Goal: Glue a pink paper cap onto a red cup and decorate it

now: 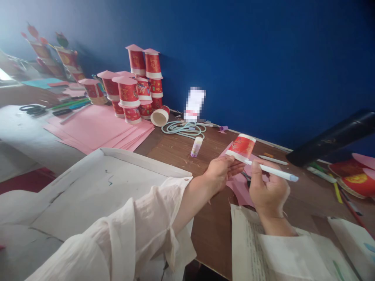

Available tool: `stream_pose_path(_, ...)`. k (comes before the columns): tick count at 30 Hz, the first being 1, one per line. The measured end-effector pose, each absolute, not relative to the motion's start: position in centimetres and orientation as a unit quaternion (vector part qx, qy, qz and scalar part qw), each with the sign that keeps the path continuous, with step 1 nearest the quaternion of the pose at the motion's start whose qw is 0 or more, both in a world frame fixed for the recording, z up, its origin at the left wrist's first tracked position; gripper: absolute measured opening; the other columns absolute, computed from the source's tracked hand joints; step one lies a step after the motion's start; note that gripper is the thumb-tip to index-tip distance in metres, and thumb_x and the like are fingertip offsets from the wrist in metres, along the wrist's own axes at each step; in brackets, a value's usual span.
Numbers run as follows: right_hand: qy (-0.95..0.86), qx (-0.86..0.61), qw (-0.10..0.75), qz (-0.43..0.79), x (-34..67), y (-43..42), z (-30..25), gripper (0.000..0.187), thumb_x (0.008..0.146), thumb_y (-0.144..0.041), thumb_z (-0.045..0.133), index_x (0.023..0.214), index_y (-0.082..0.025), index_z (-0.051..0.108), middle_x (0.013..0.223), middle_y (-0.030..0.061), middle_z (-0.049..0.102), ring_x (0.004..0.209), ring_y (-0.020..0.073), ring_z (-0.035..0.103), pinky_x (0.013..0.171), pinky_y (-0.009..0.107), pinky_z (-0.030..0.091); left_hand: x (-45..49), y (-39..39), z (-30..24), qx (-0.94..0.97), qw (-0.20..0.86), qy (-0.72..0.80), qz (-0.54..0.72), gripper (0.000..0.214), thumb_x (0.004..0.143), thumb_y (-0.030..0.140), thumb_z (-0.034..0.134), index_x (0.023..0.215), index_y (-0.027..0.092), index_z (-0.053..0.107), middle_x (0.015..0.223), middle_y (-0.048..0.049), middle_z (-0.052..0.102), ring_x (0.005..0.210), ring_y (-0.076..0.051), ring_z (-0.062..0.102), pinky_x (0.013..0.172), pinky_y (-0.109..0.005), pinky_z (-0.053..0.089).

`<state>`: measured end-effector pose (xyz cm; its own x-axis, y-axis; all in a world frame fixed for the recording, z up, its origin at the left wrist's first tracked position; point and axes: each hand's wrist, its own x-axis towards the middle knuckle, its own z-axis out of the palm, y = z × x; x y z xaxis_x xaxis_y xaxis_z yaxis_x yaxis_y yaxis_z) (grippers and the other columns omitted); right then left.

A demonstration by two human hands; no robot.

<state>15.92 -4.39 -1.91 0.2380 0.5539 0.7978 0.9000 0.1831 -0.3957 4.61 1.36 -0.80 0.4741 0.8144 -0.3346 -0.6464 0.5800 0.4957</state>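
Head view: cup at the left fingertips, pen tip against its rim.
We find the left hand (224, 170) pinching the wide rim of the cup (242, 147), which tilts up and away from those fingers. The right hand (268, 190) pinches a pen (275, 171) laid crosswise, just right of the cup.

Open wood on the table (172, 156) left of the left hand (224, 169), with only a glue stick (196, 146) standing there. Behind it, a coiled cable (184, 128) and stacked cups (137, 93) block the wall side. To the right, a black tube (334, 138) and markers (322, 174) crowd things.
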Motion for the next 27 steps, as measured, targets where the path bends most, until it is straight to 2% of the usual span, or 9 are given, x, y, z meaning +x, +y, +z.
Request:
stream_pose_path(9, -0.64, -0.578, 0.472, -0.185, 16.01, -4.2, -1.75, 0.02, 0.094, -0.031, 0.059, 0.096, -0.016, 0.072, 0.094, 0.011, 0.076, 0.086, 0.0226, 0.071, 0.075, 0.033, 0.054, 4.62, 1.2, -0.69, 0.154, 0.839, 0.28, 0.441, 0.028, 0.093, 0.005, 0.049, 0.07, 0.008, 0.065, 0.065, -0.0078, 0.067, 0.061, -0.013, 0.066, 0.094, -0.036, 0.054)
stream_pose_path(14, -0.62, -0.588, 0.476, -0.207, 16.22, -4.09, -1.63, 0.021, 0.093, -0.03, 0.06, 0.098, -0.015, 0.073, 0.094, 0.0121, 0.076, 0.089, 0.0241, 0.072, 0.078, 0.035, 0.054, 4.75, 1.25, -0.8, 0.162, 0.841, 0.278, 0.435, 0.026, 0.094, 0.006, 0.049, 0.075, 0.007, 0.067, 0.068, -0.0084, 0.068, 0.063, -0.012, 0.066, 0.095, -0.035, 0.053)
stream_pose_path(21, -0.624, -0.589, 0.469, -0.21, 16.02, -4.04, -1.69, 0.021, 0.094, -0.031, 0.059, 0.095, -0.016, 0.072, 0.091, 0.0106, 0.076, 0.085, 0.0228, 0.071, 0.075, 0.033, 0.053, 4.72, 1.15, -0.89, 0.162, 0.834, 0.272, 0.453, 0.022, 0.091, 0.006, 0.053, 0.073, 0.008, 0.066, 0.069, -0.0079, 0.068, 0.062, -0.012, 0.066, 0.095, -0.036, 0.054)
stream_pose_path(27, -0.635, -0.585, 0.472, -0.178, 16.15, -4.21, -1.65, 0.022, 0.094, -0.033, 0.058, 0.095, -0.017, 0.072, 0.091, 0.0105, 0.075, 0.084, 0.0236, 0.071, 0.077, 0.036, 0.054, 4.76, 1.33, -1.11, 0.167, 0.831, 0.276, 0.453, 0.022, 0.091, 0.006, 0.052, 0.074, 0.009, 0.065, 0.067, -0.0077, 0.067, 0.065, -0.013, 0.067, 0.094, -0.036, 0.054)
